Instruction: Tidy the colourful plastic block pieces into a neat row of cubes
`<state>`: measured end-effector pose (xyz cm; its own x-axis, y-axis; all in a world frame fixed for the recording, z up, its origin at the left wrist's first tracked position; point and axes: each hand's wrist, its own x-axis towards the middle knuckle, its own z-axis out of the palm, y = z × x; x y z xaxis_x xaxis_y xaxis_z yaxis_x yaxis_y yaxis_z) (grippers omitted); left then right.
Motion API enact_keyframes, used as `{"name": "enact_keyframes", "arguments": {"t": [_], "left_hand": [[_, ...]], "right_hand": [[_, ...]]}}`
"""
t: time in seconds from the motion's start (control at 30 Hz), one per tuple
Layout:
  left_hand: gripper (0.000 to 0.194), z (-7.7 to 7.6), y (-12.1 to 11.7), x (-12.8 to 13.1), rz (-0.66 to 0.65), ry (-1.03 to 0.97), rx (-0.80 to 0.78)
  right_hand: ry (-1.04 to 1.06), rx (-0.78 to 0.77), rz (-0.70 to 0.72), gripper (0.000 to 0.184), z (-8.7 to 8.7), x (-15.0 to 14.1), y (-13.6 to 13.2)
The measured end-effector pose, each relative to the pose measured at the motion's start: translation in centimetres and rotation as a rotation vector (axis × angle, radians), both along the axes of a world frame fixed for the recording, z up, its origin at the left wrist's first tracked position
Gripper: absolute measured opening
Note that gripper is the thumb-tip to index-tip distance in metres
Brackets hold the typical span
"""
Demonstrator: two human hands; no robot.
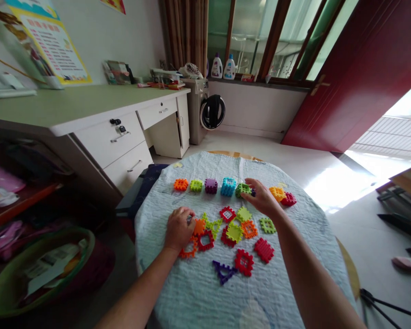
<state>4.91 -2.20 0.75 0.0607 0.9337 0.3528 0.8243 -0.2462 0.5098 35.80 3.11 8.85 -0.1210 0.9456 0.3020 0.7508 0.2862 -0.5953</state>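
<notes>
My right hand (263, 197) reaches into the back row of interlocking plastic blocks, with its thumb and forefinger closed around the right side of a green block cube (243, 189). A dark blue bit (253, 192) shows beneath these fingers. To the left of the loose pieces, my left hand (179, 229) is curled, and a small greyish thing (189, 220) shows at its fingertips, too little visible to name. Beside it lie an orange panel (199, 226), an orange frame (189, 248), a red frame (206, 241) and yellow-green triangles (213, 225).
The row also has orange (181, 184), lime (196, 185), purple (211, 186), blue (228, 187), yellow (277, 193) and red (289, 199) blocks. Nearer lie red panels (264, 250) and a purple triangle (223, 272). A cloth (260, 301) covers the round table.
</notes>
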Motion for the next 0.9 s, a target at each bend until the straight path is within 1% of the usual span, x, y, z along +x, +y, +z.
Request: {"name": "enact_keyframes", "arguments": {"t": [0.07,0.17,0.2,0.27,0.33,0.4,0.5,0.67,0.83,0.9], "left_hand": [[0.01,-0.1,0.1,-0.1,-0.013,0.011,0.023],[0.011,-0.2,0.2,-0.2,-0.03,0.028,0.047],[0.011,-0.2,0.2,-0.2,-0.032,0.034,0.049],[0.011,-0.3,0.3,-0.3,-0.034,0.046,0.051],[0.011,-0.3,0.3,-0.2,-0.028,0.053,0.052],[0.011,-0.3,0.3,-0.2,-0.022,0.056,0.05],[0.012,-0.3,0.3,-0.1,-0.016,0.061,0.046],[0.012,-0.3,0.3,-0.1,-0.009,0.068,0.041],[0.011,-0.3,0.4,-0.2,-0.013,0.064,0.041],[0.011,-0.3,0.4,-0.2,-0.01,0.062,0.038]], "right_hand": [[0.084,-0.075,-0.065,0.043,-1.3,2.0,-3.4],[0.14,-0.183,-0.162,0.04,-3.8,4.1,-8.5],[0.151,-0.216,-0.185,0.039,-4.6,4.5,-10.1],[0.125,-0.235,-0.221,0.041,-5.8,4.5,-12.6],[0.057,-0.231,-0.229,0.045,-6.5,4.0,-14.3],[-0.024,-0.228,-0.226,0.049,-6.7,3.3,-15.3],[-0.103,-0.242,-0.229,0.05,-6.8,2.6,-15.6],[-0.155,-0.224,-0.262,0.05,-6.8,1.5,-15.9],[-0.184,-0.163,-0.164,0.049,-6.4,-0.8,-17.1],[-0.214,-0.162,-0.205,0.048,-6.3,-1.2,-17.3]]}}
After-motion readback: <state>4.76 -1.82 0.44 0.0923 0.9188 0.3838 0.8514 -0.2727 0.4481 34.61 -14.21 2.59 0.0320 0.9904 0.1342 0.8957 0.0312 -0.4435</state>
